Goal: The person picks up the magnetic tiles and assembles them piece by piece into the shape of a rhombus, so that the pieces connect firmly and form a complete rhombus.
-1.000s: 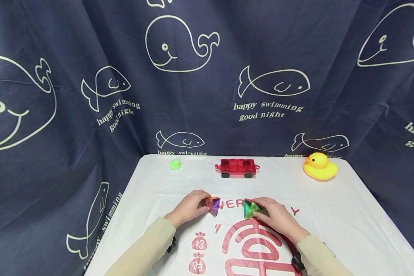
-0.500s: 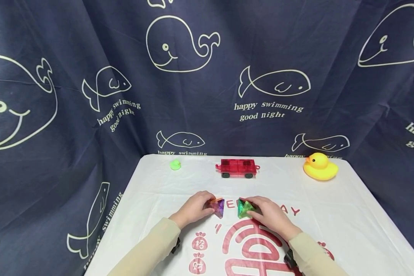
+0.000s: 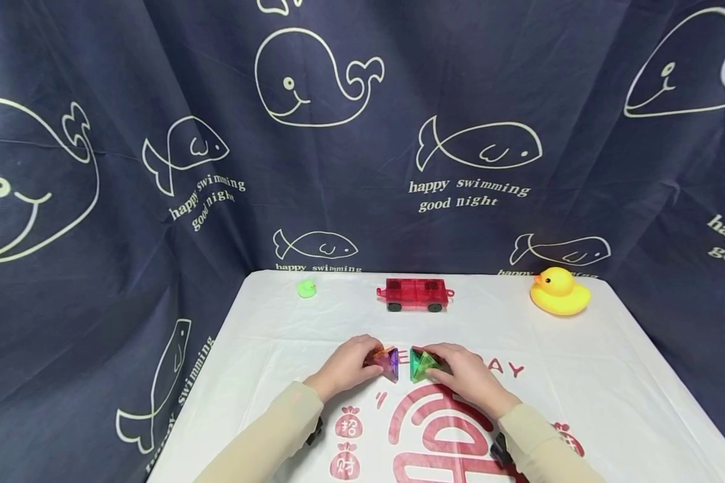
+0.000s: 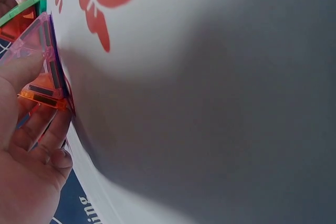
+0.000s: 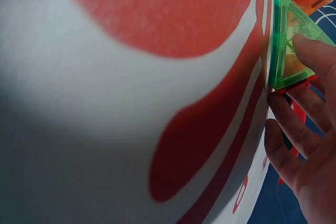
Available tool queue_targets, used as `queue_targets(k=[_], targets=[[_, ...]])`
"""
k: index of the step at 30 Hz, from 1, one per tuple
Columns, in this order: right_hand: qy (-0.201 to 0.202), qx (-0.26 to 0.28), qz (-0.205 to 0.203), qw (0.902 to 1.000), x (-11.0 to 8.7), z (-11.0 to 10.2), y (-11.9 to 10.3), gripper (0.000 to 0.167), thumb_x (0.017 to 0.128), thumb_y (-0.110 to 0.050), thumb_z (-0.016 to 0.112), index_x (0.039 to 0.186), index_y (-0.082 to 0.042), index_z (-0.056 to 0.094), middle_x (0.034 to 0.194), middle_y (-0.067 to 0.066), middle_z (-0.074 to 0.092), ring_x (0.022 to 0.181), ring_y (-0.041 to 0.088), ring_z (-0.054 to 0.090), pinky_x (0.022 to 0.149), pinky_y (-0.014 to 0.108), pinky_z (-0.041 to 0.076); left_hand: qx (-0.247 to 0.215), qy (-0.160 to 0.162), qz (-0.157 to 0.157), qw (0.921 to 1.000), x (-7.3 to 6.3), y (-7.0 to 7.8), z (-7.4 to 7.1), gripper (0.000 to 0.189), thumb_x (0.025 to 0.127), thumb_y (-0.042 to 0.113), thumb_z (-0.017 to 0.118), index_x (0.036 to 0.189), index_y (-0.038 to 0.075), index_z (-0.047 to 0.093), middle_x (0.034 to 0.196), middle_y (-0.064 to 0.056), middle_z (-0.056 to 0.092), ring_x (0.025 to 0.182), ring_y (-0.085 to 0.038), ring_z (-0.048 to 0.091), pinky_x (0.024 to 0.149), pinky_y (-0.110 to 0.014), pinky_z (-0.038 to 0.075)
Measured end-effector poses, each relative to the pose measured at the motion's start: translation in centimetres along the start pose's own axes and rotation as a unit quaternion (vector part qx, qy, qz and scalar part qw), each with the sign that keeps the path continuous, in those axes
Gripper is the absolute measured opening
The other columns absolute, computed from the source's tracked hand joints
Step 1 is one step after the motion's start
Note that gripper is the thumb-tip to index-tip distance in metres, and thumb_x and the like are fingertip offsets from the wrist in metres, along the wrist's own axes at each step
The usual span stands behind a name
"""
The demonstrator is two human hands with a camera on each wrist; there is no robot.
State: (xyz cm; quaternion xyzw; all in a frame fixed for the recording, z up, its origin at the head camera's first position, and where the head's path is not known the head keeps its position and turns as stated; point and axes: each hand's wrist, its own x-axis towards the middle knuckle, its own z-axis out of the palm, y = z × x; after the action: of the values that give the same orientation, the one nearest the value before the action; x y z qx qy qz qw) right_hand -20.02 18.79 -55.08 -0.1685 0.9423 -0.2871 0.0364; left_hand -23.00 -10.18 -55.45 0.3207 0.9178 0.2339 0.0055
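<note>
Near the middle of the table (image 3: 284, 315), my left hand (image 3: 346, 365) pinches a small pyramid of see-through magnetic tiles (image 3: 390, 364) in purple, pink and orange. Its thumb lies on the pink tile (image 4: 32, 43) in the left wrist view, the other fingers behind. Facing it, my right hand (image 3: 472, 378) grips a second pyramid of magnetic tiles (image 3: 421, 365) in green, teal and red. The right thumb presses the light green tile (image 5: 294, 51). A narrow gap parts the two pyramids in the head view. Parts of both are covered by fingers.
Behind the hands stands a red toy wagon (image 3: 416, 294) on black wheels. A little green duck (image 3: 307, 288) sits at the back left, a bigger yellow duck (image 3: 559, 292) at the back right. A dark printed curtain (image 3: 362, 168) hangs beyond the table's far edge.
Both hands have come inward with their pyramids, the left one moving right and the right one moving left. The gap between the pyramids has shrunk. Wagon and ducks stay put.
</note>
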Motion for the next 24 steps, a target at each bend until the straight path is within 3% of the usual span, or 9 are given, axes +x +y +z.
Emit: queue_targets(k=[14,24], targets=[[0.007,-0.001,-0.047,0.9989,0.61,0.51,-0.69,0.045,0.092,-0.026,0.083,0.134,-0.016,0.07,0.127,0.001,0.071,0.12,0.024,0.065,0.103,0.05,0.05,0.001,-0.007,-0.006,1.0,0.71,0.48,0.65,0.033,0.094,0.029,0.079,0.121,0.013,0.07,0.111,0.003,0.068,0.101,-0.01,0.061,0.095,-0.03,0.05],[0.011,-0.004,-0.047,0.9988,0.64,0.61,-0.76,0.045,0.091,-0.026,0.083,0.133,-0.016,0.071,0.126,0.001,0.071,0.12,0.023,0.066,0.103,0.049,0.05,-0.001,-0.009,-0.011,0.9999,0.75,0.34,0.85,0.033,0.094,0.03,0.079,0.121,0.014,0.069,0.11,0.004,0.067,0.1,-0.009,0.06,0.094,-0.029,0.05]])
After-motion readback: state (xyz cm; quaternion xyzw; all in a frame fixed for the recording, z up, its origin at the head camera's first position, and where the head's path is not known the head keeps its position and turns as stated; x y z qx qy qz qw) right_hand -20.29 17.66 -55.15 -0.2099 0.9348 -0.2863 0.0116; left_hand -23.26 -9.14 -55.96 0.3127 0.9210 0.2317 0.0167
